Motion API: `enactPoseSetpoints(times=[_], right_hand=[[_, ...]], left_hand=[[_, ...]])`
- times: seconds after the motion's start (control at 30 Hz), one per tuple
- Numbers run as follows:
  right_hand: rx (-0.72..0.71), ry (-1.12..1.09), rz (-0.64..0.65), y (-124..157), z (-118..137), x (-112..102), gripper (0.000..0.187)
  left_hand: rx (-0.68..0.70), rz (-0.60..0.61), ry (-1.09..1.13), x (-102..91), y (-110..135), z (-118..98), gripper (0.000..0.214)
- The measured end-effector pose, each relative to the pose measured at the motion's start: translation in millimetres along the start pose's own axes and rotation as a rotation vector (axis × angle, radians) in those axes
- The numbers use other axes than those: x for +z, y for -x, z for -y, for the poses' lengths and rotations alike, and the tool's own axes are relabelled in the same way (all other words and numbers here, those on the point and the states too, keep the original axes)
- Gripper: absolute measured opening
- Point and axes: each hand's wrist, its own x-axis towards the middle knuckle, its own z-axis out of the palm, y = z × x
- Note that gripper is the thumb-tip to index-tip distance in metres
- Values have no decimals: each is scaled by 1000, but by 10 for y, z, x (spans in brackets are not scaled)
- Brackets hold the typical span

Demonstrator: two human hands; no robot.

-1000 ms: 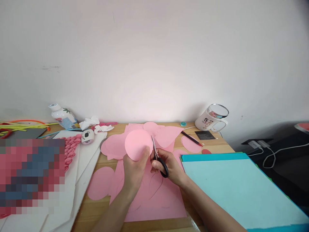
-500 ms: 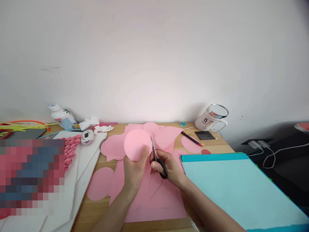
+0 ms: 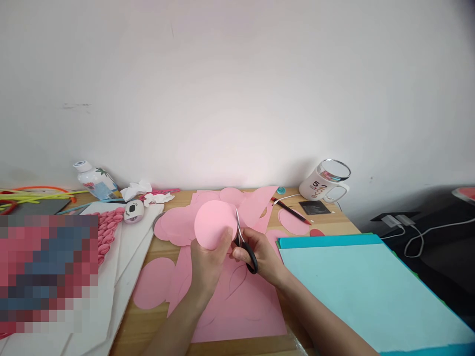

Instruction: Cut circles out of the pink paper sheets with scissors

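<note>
My left hand (image 3: 211, 259) pinches a pink paper circle (image 3: 214, 222) by its lower right edge, thumb on top. My right hand (image 3: 261, 254) has its fingers in the black handles of a pair of scissors (image 3: 250, 259). The slim metal blades point up along the circle's right edge, slightly parted. Beneath both hands lies a large pink paper sheet (image 3: 237, 316) with curved pencil lines on it. More pink cut pieces spread around it, among them a round one (image 3: 156, 283) at the left and a pointed offcut (image 3: 260, 202) behind the scissors.
Blue and pale-blue sheets (image 3: 356, 287) are stacked at the right. A white mug (image 3: 321, 183), a black card (image 3: 314, 207) and a pencil (image 3: 293, 211) stand or lie at the back right. White boards (image 3: 107, 296), a white bottle (image 3: 95, 180) and crumpled tissues (image 3: 136, 189) occupy the left.
The paper circle and left hand have shifted slightly right and down. The pointed offcut behind the scissors has swung upward. The scissors have moved a little to the right.
</note>
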Motion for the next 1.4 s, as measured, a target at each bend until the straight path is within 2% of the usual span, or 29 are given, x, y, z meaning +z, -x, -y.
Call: enactPoseSetpoints(times=[0.13, 0.5, 0.7, 1.0, 1.13, 1.4], right_hand=[[11, -2, 5, 2, -21, -10, 34], [41, 25, -1, 3, 23, 2, 35], [53, 27, 0, 14, 12, -7, 34], [62, 39, -1, 11, 54, 14, 34], [57, 44, 5, 14, 47, 7, 32], [64, 14, 13, 21, -1, 6, 29]], left_hand=[[-2, -32, 2, 1, -6, -8, 26], [-22, 2, 39, -3, 9, -13, 26], [-2, -21, 26, -3, 5, -19, 25], [-61, -15, 19, 14, 2, -65, 25], [-45, -63, 14, 3, 0, -46, 26], [-4, -80, 16, -8, -1, -38, 28]])
